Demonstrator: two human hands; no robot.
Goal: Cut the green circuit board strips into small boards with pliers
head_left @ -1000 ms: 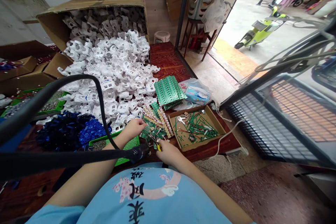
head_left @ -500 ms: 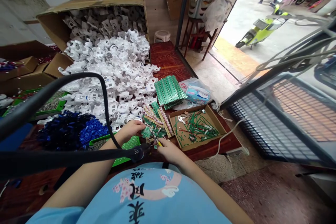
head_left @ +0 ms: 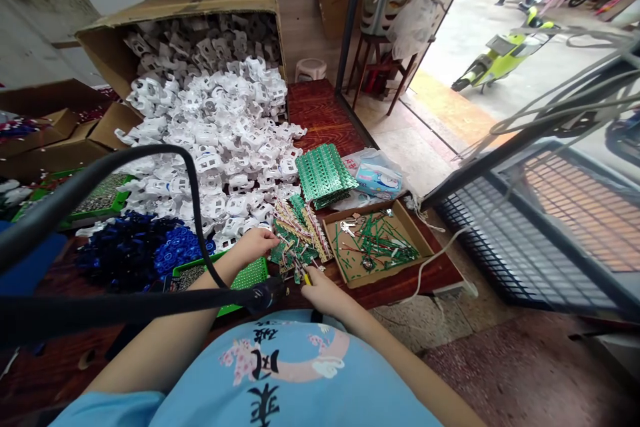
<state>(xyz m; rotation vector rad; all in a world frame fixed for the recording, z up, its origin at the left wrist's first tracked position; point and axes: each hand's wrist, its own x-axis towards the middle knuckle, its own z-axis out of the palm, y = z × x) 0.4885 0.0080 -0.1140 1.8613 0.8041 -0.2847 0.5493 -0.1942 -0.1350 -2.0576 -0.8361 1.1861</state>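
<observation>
Found small green circuit boards (head_left: 303, 252) heaped on the bench (head_left: 320, 107), between left hand (head_left: 255, 245) and right hand (head_left: 321, 289); judged light, stiff and fragile at the soldered joints — best taken by the bare edges. Observed right fingers clamped around a yellow-handled tool (head_left: 307, 278), left fingers bunched together at the heap's edge — cannot tell whether gripping anything. Noted shallow cardboard tray (head_left: 390, 269) near, to the right.
</observation>
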